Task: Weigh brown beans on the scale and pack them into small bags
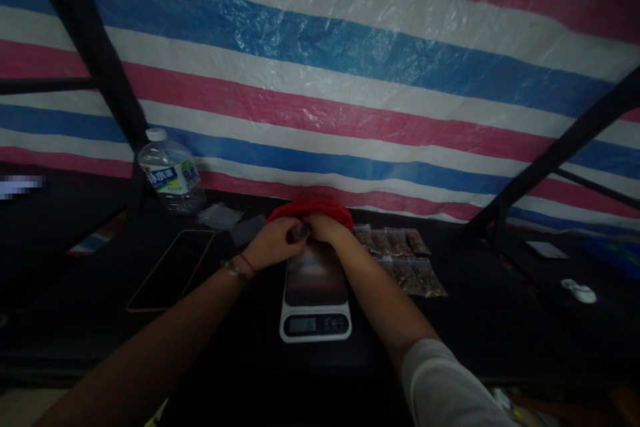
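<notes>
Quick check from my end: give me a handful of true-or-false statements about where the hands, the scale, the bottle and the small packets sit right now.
1. Both hands, left hand and right hand, meet just beyond the far end of the digital scale. True.
2. The water bottle lies on its side to the right of the scale. False: it stands upright at the far left.
3. Small filled packets lie to the right of the scale. True.
4. The phone rests on the scale's platform. False: it lies flat on the table, left of the scale.
5. A red bag sits right behind the hands. True.
</notes>
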Action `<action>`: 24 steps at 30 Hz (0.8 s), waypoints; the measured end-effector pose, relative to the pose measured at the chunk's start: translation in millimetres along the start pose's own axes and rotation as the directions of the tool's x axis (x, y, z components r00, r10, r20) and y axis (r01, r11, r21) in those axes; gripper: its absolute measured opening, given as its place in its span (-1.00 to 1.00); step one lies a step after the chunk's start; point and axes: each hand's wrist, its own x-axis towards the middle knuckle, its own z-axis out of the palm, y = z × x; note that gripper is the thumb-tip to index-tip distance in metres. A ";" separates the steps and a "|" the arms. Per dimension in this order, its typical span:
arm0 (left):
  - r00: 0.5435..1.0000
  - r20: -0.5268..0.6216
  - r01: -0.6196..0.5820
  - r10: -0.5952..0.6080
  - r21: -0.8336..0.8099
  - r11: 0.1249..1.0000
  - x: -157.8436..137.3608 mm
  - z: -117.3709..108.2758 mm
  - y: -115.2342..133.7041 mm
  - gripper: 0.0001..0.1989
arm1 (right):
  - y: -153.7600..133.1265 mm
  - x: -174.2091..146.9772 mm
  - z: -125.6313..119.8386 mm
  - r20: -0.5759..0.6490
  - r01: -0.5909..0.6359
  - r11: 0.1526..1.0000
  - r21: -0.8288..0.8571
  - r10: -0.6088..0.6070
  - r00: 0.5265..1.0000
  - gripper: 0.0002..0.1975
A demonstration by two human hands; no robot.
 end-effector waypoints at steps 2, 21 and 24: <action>0.992 -0.084 0.093 -0.090 0.035 0.995 13.9 -0.5 -2.2 -0.77 | -0.1 -1.3 0.2 -0.011 -0.052 0.999 -0.008 0.052 0.999 -0.72; 0.985 -0.155 0.105 -0.082 0.144 0.984 15.9 26.7 -23.5 -0.74 | 1.3 -18.2 -5.0 -0.254 -0.054 0.998 0.037 0.061 0.965 -0.73; 0.991 -0.119 0.073 -0.057 0.134 0.988 15.3 28.2 -22.4 -0.77 | 8.9 -19.3 -8.3 -0.424 -0.010 0.988 0.153 0.075 0.902 -0.75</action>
